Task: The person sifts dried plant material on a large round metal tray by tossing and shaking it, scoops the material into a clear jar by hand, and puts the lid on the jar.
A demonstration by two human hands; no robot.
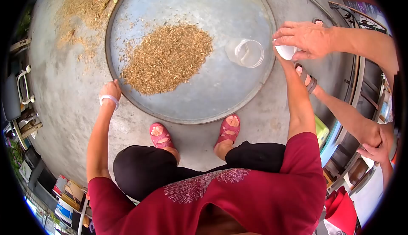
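Left hand [110, 89] is curled narrow by the near-left rim of the tray [229, 94], w/ chopped dry bits [165, 60] heaped left of centre & a clear jar [250, 53] on the right. Right hand [278, 52] is mostly hidden by a coworker's hand [312, 39] & white cup [287, 51], so can't tell its grip tbh.

A round, grey metal tray [208, 94] with a narrow raised rim lies flat, its near-left rim right at the left fingers [114, 84]. Up and to the right of those fingers, a loose, low heap [168, 58] of finely chopped, dry brown plant bits spreads over it, stray flecks around its edge. A clear jar [249, 53], seemingly upright with its round mouth facing up, stands on the tray near the mostly hidden right fingers [277, 48]. Beside these is a small, white, rounded vessel [286, 52], partly covered.
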